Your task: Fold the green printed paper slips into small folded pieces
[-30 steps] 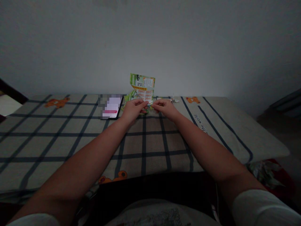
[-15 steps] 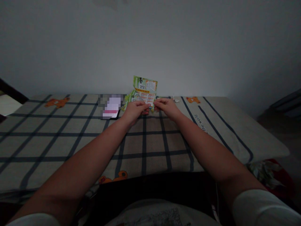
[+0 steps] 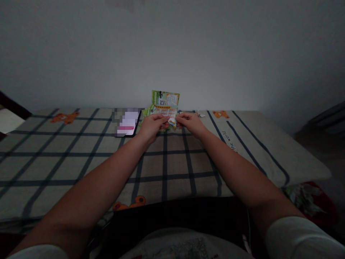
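A printed green-and-white folded leaflet (image 3: pixel 165 99) stands part open in front of me, a crease across its middle and its upper panel raised toward the wall. My left hand (image 3: pixel 153 126) pinches its lower part between thumb and fingers. At the lower right corner, my right hand (image 3: pixel 191 121) is closed in a pinch on the same leaflet. More green printed material (image 3: pixel 147 111) lies behind and beneath my left hand; whether it is a separate piece I cannot tell.
A phone (image 3: pixel 128 122) with a lit, partly blurred screen lies left of my hands. Small whitish scraps (image 3: pixel 200 114) rest to the right near the wall. A checked cloth (image 3: pixel 107 169) covers the table, and a red container (image 3: pixel 318 201) stands below its right edge.
The leaflet's upper panel has dropped slightly and tilted a little. Its lower right corner, with a blue and yellow print, shows more between my hands. Both hands have barely moved.
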The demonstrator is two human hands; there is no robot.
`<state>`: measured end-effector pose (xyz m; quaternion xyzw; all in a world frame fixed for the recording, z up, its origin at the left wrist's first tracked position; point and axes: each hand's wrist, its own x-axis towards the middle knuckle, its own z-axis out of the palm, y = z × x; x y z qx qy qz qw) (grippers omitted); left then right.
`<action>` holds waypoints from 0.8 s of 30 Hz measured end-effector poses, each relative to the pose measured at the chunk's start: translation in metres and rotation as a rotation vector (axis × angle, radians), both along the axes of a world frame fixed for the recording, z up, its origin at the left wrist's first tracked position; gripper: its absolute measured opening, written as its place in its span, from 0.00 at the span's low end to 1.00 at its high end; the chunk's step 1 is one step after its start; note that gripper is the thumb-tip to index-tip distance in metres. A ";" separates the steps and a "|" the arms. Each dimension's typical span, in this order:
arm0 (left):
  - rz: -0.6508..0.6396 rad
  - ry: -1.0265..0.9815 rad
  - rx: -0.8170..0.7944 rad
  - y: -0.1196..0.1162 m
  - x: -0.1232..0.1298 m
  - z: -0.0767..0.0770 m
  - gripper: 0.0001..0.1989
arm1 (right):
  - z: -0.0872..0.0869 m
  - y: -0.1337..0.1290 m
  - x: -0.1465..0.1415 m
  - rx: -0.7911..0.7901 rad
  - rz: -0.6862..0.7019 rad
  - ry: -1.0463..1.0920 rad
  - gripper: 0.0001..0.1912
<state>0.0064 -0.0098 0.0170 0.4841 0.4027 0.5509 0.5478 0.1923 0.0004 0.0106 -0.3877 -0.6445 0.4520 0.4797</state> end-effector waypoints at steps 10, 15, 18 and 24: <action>-0.028 0.075 0.007 -0.004 0.001 -0.001 0.15 | -0.001 0.003 -0.001 -0.027 -0.088 0.110 0.18; 0.012 0.012 0.067 -0.004 0.001 0.002 0.19 | 0.003 0.001 0.000 -0.010 -0.108 0.084 0.16; 0.046 -0.016 0.079 -0.001 0.000 0.001 0.19 | 0.004 0.000 0.000 -0.006 -0.104 0.073 0.15; 0.043 -0.026 0.051 0.002 -0.001 0.001 0.18 | 0.002 0.002 -0.002 -0.029 -0.109 0.091 0.13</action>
